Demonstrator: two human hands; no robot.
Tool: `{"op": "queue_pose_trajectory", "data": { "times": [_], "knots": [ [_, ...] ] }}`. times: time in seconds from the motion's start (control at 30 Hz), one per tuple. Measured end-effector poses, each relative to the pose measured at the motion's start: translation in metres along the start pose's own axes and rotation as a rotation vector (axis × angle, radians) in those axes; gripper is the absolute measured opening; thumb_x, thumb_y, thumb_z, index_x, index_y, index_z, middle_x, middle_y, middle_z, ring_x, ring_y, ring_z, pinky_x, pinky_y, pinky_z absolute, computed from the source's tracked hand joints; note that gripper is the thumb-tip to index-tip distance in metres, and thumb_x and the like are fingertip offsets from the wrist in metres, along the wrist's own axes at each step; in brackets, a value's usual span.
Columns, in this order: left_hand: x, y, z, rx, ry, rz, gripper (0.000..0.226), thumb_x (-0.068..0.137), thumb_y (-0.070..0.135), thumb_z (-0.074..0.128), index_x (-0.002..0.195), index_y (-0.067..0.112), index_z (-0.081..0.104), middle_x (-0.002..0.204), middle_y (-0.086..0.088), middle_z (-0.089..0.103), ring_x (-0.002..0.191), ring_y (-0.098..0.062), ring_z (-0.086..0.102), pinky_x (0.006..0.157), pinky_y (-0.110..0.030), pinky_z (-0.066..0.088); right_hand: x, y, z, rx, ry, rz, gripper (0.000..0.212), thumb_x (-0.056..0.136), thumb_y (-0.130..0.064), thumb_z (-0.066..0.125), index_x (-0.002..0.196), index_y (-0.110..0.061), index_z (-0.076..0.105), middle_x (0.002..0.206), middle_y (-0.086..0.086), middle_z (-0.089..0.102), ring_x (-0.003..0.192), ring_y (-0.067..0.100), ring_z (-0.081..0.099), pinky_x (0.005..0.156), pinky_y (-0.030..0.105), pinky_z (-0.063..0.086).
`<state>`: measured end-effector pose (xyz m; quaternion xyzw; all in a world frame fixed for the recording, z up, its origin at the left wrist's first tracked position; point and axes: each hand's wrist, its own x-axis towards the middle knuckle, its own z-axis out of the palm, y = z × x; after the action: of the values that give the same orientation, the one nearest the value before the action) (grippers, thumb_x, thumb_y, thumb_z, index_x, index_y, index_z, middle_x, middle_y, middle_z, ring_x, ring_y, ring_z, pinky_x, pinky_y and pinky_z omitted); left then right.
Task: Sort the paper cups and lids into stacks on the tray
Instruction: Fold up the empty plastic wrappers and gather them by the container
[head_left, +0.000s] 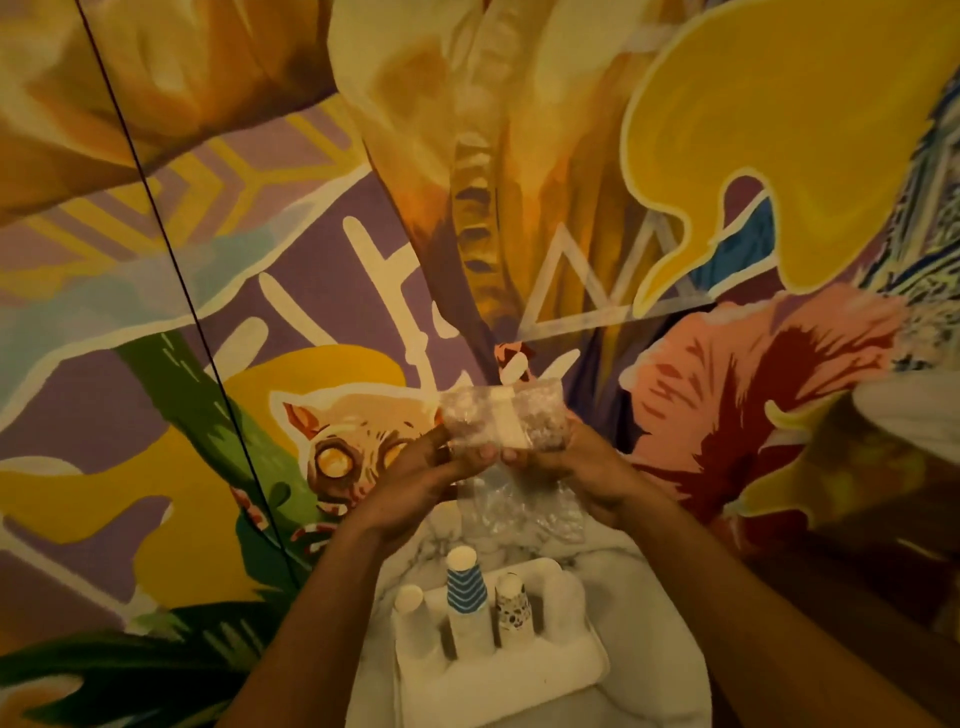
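Both hands are raised in front of a painted wall, gripping a clear plastic bag (501, 421) that has a strip of tape across it and seems to hold clear lids. My left hand (415, 483) holds its left lower edge and my right hand (576, 467) its right lower edge. Loose crumpled plastic (519, 506) hangs below the hands. Underneath, a white tray (498, 686) carries three upside-down cup stacks: a plain white one (413, 618), a taller blue-striped one (466, 592) and a speckled one (513, 605).
The tray rests on a white marbled surface (644, 613). A colourful mural (311, 260) fills the wall behind. A thin dark cable (171, 249) runs diagonally down the left. At the right edge a blurred pale object (914, 415) is close to the camera.
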<state>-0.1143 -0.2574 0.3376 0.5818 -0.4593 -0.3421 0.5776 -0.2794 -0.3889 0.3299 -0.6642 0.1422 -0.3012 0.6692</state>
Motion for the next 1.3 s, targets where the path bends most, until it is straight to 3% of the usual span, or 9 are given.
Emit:
{"op": "queue_pose_trajectory", "data": {
  "times": [0.17,0.37,0.5,0.67,0.87,1.0,1.1,1.2,1.3],
  "knots": [
    [0.003,-0.019,0.015,0.089,0.011,-0.012,0.023,0.093,0.015,0.070,0.116,0.011,0.074,0.108,-0.009,0.077,0.105,-0.033,0.071,0.090,-0.052,0.059,-0.026,0.009,-0.020,-0.052,0.107,0.079,0.035,0.085,-0.008,0.079,0.118,-0.010,0.071,0.113,0.011,0.077,0.109,0.031,0.071,0.099,0.050,0.056],
    [0.012,-0.017,0.052,0.045,-0.112,-0.021,0.031,0.098,0.015,0.062,0.127,0.026,0.065,0.111,-0.004,0.077,0.096,-0.023,0.074,0.074,-0.032,0.059,-0.050,0.009,-0.065,-0.023,0.197,0.084,0.031,0.087,-0.001,0.074,0.117,-0.009,0.069,0.107,0.010,0.078,0.100,0.026,0.074,0.080,0.034,0.062],
    [0.028,-0.025,0.098,0.046,-0.194,-0.061,0.040,0.098,0.013,0.062,0.133,0.031,0.056,0.116,0.002,0.074,0.097,-0.021,0.075,0.081,-0.041,0.062,-0.061,0.008,-0.095,0.005,0.218,0.095,0.032,0.089,0.003,0.070,0.118,-0.009,0.067,0.111,0.012,0.076,0.102,0.027,0.073,0.078,0.033,0.062],
    [0.066,-0.038,0.153,-0.057,-0.194,-0.005,0.042,0.098,-0.003,0.055,0.131,0.022,0.060,0.124,-0.005,0.069,0.090,-0.021,0.071,0.066,-0.031,0.058,-0.077,0.008,-0.170,0.056,0.233,0.167,0.039,0.094,0.013,0.053,0.110,-0.018,0.071,0.103,0.002,0.075,0.104,0.033,0.065,0.098,0.061,0.050],
    [0.111,-0.047,0.245,-0.067,-0.168,0.012,0.042,0.096,-0.007,0.050,0.083,0.022,0.077,0.088,-0.003,0.071,0.082,-0.020,0.062,0.066,-0.028,0.053,-0.093,0.022,-0.278,0.172,0.295,0.240,0.033,0.096,0.013,0.048,0.108,-0.006,0.072,0.103,0.013,0.076,0.089,0.021,0.075,0.074,0.030,0.063],
    [0.145,-0.058,0.295,0.019,-0.183,0.019,0.046,0.097,-0.009,0.047,0.077,0.022,0.075,0.087,0.000,0.070,0.079,-0.016,0.063,0.064,-0.030,0.052,-0.112,0.028,-0.355,0.241,0.286,0.257,0.020,0.083,-0.006,0.062,0.092,-0.006,0.080,0.100,0.016,0.075,0.087,0.023,0.074,0.072,0.032,0.062],
    [0.161,-0.064,0.325,0.127,-0.277,-0.001,0.041,0.095,-0.008,0.051,0.079,0.021,0.075,0.089,0.000,0.070,0.082,-0.018,0.066,0.065,-0.032,0.053,-0.109,0.030,-0.405,0.196,0.299,0.336,0.037,0.092,-0.034,0.061,0.107,-0.003,0.073,0.110,0.018,0.071,0.100,0.031,0.068,0.082,0.042,0.055],
    [0.172,-0.059,0.346,0.249,-0.413,0.013,0.037,0.090,-0.011,0.054,0.080,0.019,0.075,0.092,0.001,0.071,0.085,-0.018,0.069,0.068,-0.028,0.054,-0.090,0.028,-0.423,-0.021,0.170,0.409,0.054,0.095,-0.052,0.055,0.123,-0.008,0.070,0.118,0.012,0.074,0.109,0.026,0.070,0.086,0.036,0.055],
    [0.181,-0.052,0.360,0.325,-0.474,0.042,0.033,0.088,-0.011,0.057,0.084,0.016,0.076,0.095,0.004,0.073,0.092,-0.015,0.070,0.076,-0.026,0.054,-0.080,0.026,-0.419,-0.157,-0.108,0.522,0.040,0.092,-0.038,0.069,0.122,-0.011,0.070,0.118,0.008,0.074,0.105,0.020,0.072,0.092,0.036,0.057]
  ]
}}
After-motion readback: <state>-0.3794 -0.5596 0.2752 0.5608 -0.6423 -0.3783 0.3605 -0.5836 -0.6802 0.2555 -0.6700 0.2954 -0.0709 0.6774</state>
